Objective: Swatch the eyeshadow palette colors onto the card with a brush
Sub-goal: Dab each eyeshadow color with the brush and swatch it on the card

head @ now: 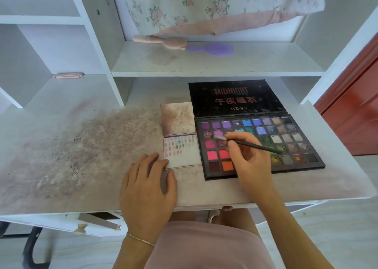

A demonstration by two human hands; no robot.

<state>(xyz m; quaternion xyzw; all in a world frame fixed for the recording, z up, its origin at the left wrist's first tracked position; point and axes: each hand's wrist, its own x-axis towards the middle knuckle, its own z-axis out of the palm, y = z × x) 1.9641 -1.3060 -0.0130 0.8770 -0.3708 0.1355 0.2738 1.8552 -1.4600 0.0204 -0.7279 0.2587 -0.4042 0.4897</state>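
Right hand (248,156) pinching brush (249,144), bristles down over purple pan in eyeshadow palette (286,137), open flat on bench (81,146). Left hand (147,178) flat, fingers straight, fingertips touching lower-left corner of card (184,152). Card just left of palette, rows of colour swatches across upper part, lower part white.

Left hand (148,183) rests flat; right hand (250,156) fingers (233,146) pinch.

A powder-stained white worktop (81,150) sits under white shelves (204,68), with floral fabric (204,2) hanging behind and a red-brown door (356,109) at right.
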